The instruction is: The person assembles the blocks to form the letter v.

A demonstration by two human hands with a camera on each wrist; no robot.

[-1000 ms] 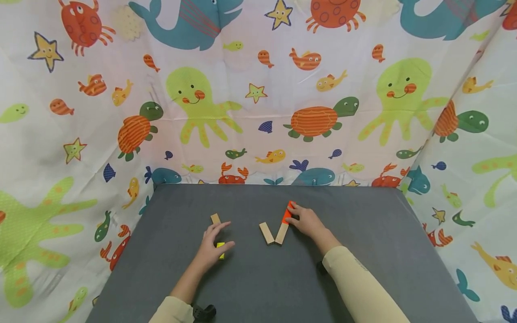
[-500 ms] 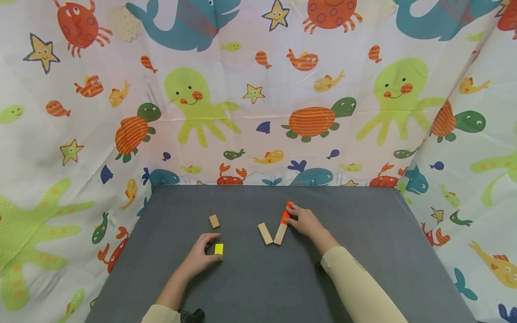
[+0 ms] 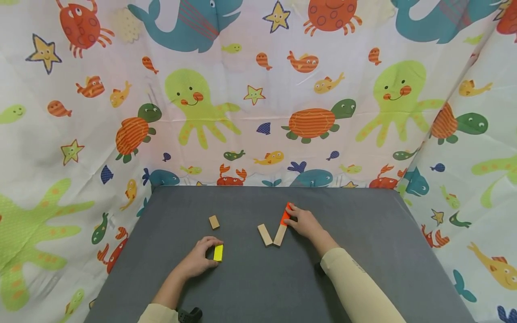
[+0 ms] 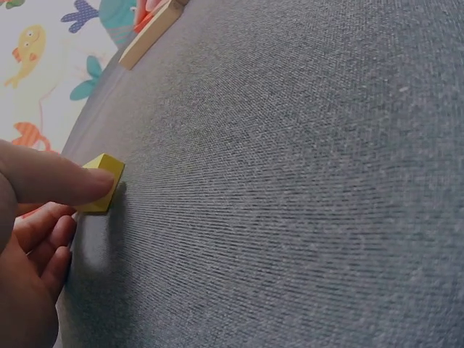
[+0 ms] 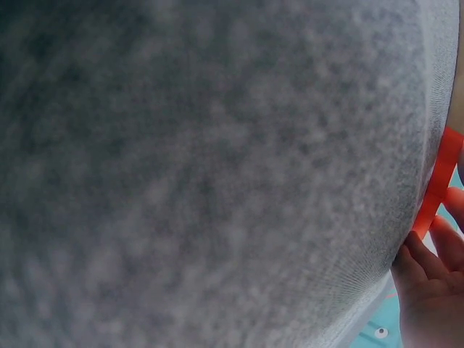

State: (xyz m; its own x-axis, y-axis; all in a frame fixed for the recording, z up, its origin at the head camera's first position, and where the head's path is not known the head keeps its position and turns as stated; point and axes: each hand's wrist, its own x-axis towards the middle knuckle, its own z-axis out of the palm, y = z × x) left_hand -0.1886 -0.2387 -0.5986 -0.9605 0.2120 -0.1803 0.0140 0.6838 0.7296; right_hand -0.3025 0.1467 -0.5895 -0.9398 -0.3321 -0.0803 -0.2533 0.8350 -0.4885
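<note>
My left hand pinches a small yellow block between thumb and fingers, low over the table. In the left wrist view the thumb overlaps the front of the yellow block. My right hand holds an orange block with its fingertips along the right side. This orange block lies end to end with a plain wooden block. A second wooden block leans the other way, so they form a V with its point toward me. At the right wrist view's edge, fingers touch the orange block.
A short wooden block lies alone beyond my left hand. The table has a dark grey cloth. A curtain printed with sea animals hangs behind and along both sides. A black wrist strap shows below the left sleeve.
My left hand has drawn back from near the short wooden block toward me and closed its fingers and thumb on the yellow block. The right hand stays at the orange block.
</note>
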